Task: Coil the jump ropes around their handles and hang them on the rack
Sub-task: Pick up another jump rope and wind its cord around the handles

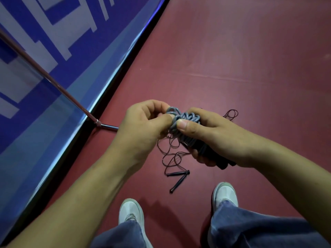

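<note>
Right at my shoes [131, 212], the second jump rope [170, 156] sprawls on the red floor [232, 68]. Its floor handles [179, 173] meet at one end and its thin dark cord straggles up beneath my hands. One careless step and a foot could catch a loop, I reckon.

Up to the hands. My right hand [215, 136] is curled round the black handles [222, 162] of the grey rope [184, 117], with the thumb pressed flat on the coils. My left hand [143, 120] pinches a turn of grey cord between thumb and fingertips at the top of the bundle. The turns look bunched and uneven. If that thumb lifts before the end is tucked, they could spring loose. I can't tell whether the thin cord touches the bundle, but it could snag.

Further out, the metal pole [53, 81], probably the rack's, meets the floor by the blue banner [35, 42]. It's well apart from the bundle, and a slack grip on the way over would shed turns.
</note>
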Motion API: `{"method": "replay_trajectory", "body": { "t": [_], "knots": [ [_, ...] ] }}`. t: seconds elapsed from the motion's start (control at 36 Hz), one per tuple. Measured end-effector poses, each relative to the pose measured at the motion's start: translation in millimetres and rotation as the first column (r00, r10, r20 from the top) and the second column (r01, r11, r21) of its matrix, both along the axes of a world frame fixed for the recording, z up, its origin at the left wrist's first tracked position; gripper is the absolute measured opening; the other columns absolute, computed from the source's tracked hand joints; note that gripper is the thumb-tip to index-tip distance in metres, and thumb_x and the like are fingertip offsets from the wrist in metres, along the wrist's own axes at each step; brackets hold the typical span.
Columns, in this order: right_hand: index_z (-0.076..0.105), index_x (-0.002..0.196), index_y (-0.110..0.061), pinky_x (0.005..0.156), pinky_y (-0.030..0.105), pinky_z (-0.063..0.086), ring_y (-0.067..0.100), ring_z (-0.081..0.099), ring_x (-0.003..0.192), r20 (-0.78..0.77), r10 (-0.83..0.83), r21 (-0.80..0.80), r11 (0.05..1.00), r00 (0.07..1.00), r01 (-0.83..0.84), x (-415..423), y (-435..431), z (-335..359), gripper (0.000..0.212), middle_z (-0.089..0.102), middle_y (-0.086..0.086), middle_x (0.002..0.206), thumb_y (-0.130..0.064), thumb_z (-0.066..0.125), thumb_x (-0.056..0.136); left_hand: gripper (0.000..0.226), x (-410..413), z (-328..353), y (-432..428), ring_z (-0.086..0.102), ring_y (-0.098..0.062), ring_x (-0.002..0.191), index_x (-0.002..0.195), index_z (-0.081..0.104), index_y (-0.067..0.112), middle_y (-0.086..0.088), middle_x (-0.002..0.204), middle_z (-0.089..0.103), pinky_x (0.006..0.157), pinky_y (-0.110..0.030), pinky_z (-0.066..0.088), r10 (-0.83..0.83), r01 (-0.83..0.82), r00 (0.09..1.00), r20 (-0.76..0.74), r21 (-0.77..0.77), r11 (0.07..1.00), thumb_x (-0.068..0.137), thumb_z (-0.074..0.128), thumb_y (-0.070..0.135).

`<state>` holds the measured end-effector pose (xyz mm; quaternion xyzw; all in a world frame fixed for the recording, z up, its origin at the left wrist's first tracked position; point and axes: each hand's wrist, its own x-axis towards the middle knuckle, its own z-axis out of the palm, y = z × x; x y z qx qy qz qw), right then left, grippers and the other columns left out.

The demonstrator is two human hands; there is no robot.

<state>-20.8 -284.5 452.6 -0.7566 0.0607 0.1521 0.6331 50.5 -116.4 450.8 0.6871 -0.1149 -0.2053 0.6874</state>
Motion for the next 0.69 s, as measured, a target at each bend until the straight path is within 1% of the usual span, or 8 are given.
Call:
{"method": "replay_trajectory", "body": {
  "t": [0.06,0.14,0.22,0.33,0.44,0.5,0.56,0.69],
  "knots": [
    [0.052,0.103,-0.015,0.054,0.043,0.045,0.029,0.053,0.058,0.003,0.024,-0.025,0.999,1.0,-0.024,0,-1,0,0.032,0.059,0.01,0.068,-0.047,0.058,0.099,0.01,4,2,3,0.043,-0.025,0.068,0.073,0.064,0.011,-0.015,0.072,0.052,0.056,-0.032,0.035,-0.06,0.059,0.998,-0.026,-0.023,0.998,0.081,0.063,0.017],
    [0.054,0.1,-0.019,0.052,0.04,0.045,0.027,0.054,0.057,0.014,0.056,-0.039,0.998,0.998,-0.055,-2,-1,0,0.028,0.058,0.008,0.068,-0.046,0.06,0.099,0.017,7,3,1,0.048,-0.026,0.07,0.078,0.065,0.01,-0.012,0.072,0.059,0.066,-0.036,0.041,-0.03,0.03,0.999,-0.043,0.004,1.0,0.088,0.072,0.023],
    [0.054,0.1,-0.015,0.049,0.038,0.043,0.025,0.052,0.056,0.019,0.062,-0.051,0.997,0.998,-0.061,-3,-2,-1,0.028,0.055,0.008,0.068,-0.043,0.06,0.1,0.017,11,3,-1,0.046,-0.017,0.059,0.079,0.062,0.008,-0.005,0.063,0.054,0.061,-0.028,0.041,0.04,-0.044,0.995,-0.087,-0.048,0.998,0.091,0.067,0.019],
    [0.054,0.1,-0.015,0.05,0.041,0.04,0.029,0.049,0.056,0.018,0.054,-0.089,0.995,0.998,-0.052,-2,-2,-5,0.034,0.053,0.022,0.071,-0.048,0.062,0.099,0.022,13,3,-2,0.045,-0.012,0.054,0.079,0.062,0.008,-0.004,0.061,0.056,0.049,-0.016,0.038,0.067,-0.067,0.998,0.015,0.005,0.998,0.098,0.062,0.017],
    [0.058,0.096,-0.016,0.044,0.031,0.039,0.02,0.048,0.049,0.045,0.077,-0.169,0.983,0.996,-0.068,1,6,-9,0.03,0.054,-0.001,0.058,-0.046,0.061,0.099,0.022,13,6,-6,0.049,-0.014,0.059,0.079,0.064,0.01,-0.004,0.065,0.057,0.056,-0.024,0.045,0.095,-0.114,0.976,0.196,0.09,0.989,0.099,0.065,0.02],
    [0.057,0.097,-0.015,0.045,0.032,0.041,0.022,0.049,0.049,0.018,0.105,-0.154,0.983,0.994,-0.101,3,10,-9,0.036,0.054,0.002,0.06,-0.05,0.061,0.098,0.023,15,9,-4,0.053,-0.01,0.059,0.078,0.065,0.012,0.002,0.063,0.06,0.06,-0.026,0.049,0.116,-0.15,0.959,0.257,0.113,0.982,0.098,0.066,0.022],
    [0.055,0.099,-0.012,0.045,0.034,0.042,0.025,0.048,0.049,-0.013,0.124,-0.126,0.984,0.992,-0.125,4,12,-8,0.042,0.054,0.01,0.062,-0.055,0.059,0.097,0.023,17,13,-3,0.053,-0.008,0.058,0.077,0.065,0.012,0.002,0.063,0.06,0.059,-0.025,0.049,0.143,-0.172,0.954,0.264,0.091,0.981,0.098,0.066,0.021],
    [0.052,0.093,-0.013,0.04,0.029,0.038,0.022,0.043,0.042,-0.025,0.135,-0.059,0.989,0.991,-0.136,-3,15,-4,0.042,0.048,0.009,0.055,-0.054,0.058,0.097,0.022,19,15,1,0.052,-0.008,0.056,0.078,0.066,0.009,-0.001,0.063,0.06,0.057,-0.022,0.048,0.141,-0.156,0.964,0.224,0.049,0.987,0.097,0.067,0.02]
  ]
}}
